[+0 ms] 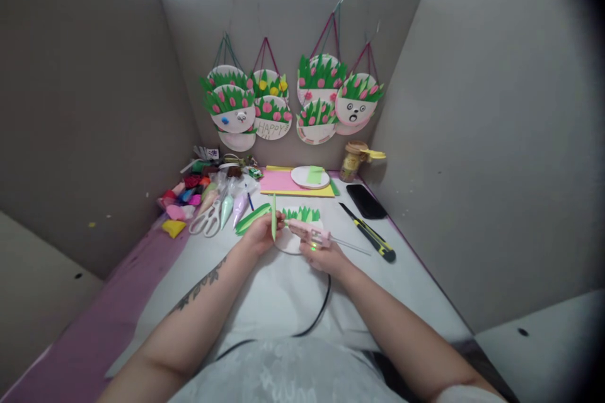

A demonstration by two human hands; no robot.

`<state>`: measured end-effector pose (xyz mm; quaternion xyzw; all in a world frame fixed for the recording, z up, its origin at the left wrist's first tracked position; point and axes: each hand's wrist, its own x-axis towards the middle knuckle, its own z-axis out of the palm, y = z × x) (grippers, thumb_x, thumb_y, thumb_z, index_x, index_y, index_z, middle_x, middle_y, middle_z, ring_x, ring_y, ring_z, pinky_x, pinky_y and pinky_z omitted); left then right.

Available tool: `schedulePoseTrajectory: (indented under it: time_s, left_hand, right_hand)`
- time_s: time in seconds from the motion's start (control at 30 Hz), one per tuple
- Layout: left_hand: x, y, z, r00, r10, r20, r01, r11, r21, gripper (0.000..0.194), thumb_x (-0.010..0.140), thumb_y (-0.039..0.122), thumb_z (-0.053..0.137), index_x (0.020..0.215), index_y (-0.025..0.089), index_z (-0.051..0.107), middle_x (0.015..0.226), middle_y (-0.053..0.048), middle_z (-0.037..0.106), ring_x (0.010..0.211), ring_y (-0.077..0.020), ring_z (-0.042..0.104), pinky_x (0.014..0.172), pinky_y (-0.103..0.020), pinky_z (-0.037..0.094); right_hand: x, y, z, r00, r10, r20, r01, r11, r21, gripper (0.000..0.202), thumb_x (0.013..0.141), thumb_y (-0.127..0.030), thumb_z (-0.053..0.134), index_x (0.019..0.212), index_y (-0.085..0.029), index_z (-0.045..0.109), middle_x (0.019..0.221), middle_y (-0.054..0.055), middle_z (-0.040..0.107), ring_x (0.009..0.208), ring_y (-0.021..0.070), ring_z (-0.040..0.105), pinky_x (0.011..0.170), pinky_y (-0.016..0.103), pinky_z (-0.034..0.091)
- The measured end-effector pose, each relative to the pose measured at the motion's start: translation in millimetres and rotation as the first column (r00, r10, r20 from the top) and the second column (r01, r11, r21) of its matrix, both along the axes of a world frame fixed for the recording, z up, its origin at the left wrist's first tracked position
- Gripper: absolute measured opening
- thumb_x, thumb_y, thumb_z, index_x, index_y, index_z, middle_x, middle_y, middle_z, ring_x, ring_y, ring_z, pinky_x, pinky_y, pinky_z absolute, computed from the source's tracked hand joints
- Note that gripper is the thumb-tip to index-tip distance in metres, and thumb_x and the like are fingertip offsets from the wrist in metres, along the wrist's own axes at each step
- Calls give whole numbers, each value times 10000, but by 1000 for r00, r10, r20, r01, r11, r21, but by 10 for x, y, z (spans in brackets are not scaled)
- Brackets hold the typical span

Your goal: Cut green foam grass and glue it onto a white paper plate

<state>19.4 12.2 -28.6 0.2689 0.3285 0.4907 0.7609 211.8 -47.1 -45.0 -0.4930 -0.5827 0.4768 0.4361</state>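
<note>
Between the fingers of my left hand [260,232] stands a narrow light-green paper strip [274,217], held upright. My right hand [326,258] is wrapped round a pink glue gun [309,233], whose nozzle points left at the strip, close to my left fingertips. A clear glue stick [351,246] sticks out of the gun's back end, and a green light glows on its grip. Under both hands lies a white paper plate [287,243] with a row of green paper grass [305,215] along its top. More green paper strips [250,218] lie beside my left hand.
White scissors [207,219], piping bags [227,209] and colourful packets [177,211] lie on the left. A utility knife [371,236], a phone [365,201] and a lidded cup [352,162] are on the right. Coloured paper [283,184] and plates [302,177] lie behind. A black cord [324,308] crosses the front.
</note>
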Motion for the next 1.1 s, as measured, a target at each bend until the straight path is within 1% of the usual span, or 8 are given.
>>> schedulePoseTrajectory:
  time_s: [0.07, 0.23, 0.4, 0.5, 0.73, 0.9, 1.0, 1.1]
  left_hand:
    - [28, -10, 6, 1000, -16, 0, 16, 999, -34, 77, 702, 71, 654, 741, 118, 607, 622, -6, 549, 475, -59, 477, 361, -153, 294]
    - [74, -21, -28, 1000, -22, -22, 22, 1000, -17, 44, 731, 68, 621, 721, 101, 647, 616, -20, 577, 466, -64, 480, 365, -174, 305]
    - [70, -5, -111, 998, -57, -15, 58, 998, 33, 21, 741, 113, 656, 727, 102, 668, 615, -22, 590, 483, -75, 497, 412, -189, 346]
    - [67, 4, -133, 998, -52, -27, 53, 998, 41, 9, 724, 109, 668, 729, 102, 670, 633, -22, 601, 493, -75, 510, 429, -191, 357]
    - [76, 4, -131, 999, -33, -17, 34, 999, 23, 19, 730, 122, 669, 713, 115, 665, 633, -24, 611, 491, -88, 516, 471, -218, 395]
    - [66, -9, -93, 999, -23, -30, 23, 1000, 16, 24, 723, 132, 664, 708, 118, 651, 596, -15, 593, 479, -94, 510, 472, -223, 382]
    - [51, -8, -66, 998, -43, -47, 42, 999, -16, 55, 734, 169, 661, 719, 122, 636, 522, 8, 534, 437, -93, 476, 444, -221, 350]
    - [38, 6, -62, 999, -30, -41, 28, 999, -36, 50, 716, 153, 658, 733, 128, 619, 525, 22, 520, 414, -77, 446, 420, -209, 327]
  right_hand:
    - [-17, -29, 78, 996, 50, 74, -54, 997, 46, 227, 690, -309, 702, 896, -224, 745, 591, -25, 640, 491, 127, 521, 444, 226, 404]
    - [-50, -59, 191, 990, 48, 133, -67, 988, 136, 146, 693, -271, 679, 818, -244, 749, 599, -28, 633, 589, 156, 556, 517, 243, 452]
    - [-54, -45, 158, 994, 52, 92, -65, 987, 144, 127, 676, -269, 695, 787, -242, 750, 605, -20, 636, 670, 186, 602, 537, 253, 484]
    - [-49, -41, 140, 997, 53, 52, -60, 987, 146, 150, 652, -279, 714, 793, -248, 754, 597, -21, 635, 677, 197, 613, 524, 257, 499]
    - [-58, -66, 185, 994, 95, 50, -101, 985, 142, 217, 662, -274, 700, 865, -243, 770, 587, -18, 632, 660, 200, 616, 518, 259, 507]
    - [-62, -78, 225, 990, 117, 78, -126, 985, 119, 306, 668, -257, 686, 963, -237, 763, 673, -16, 678, 705, 197, 624, 574, 256, 524]
    - [-54, -75, 199, 988, 143, 60, -148, 985, 92, 269, 646, -254, 713, 909, -232, 761, 692, -16, 692, 701, 197, 630, 607, 271, 540]
    - [-47, -71, 146, 986, 153, 61, -160, 980, 121, 174, 630, -263, 742, 800, -223, 744, 641, -13, 678, 681, 201, 631, 600, 280, 545]
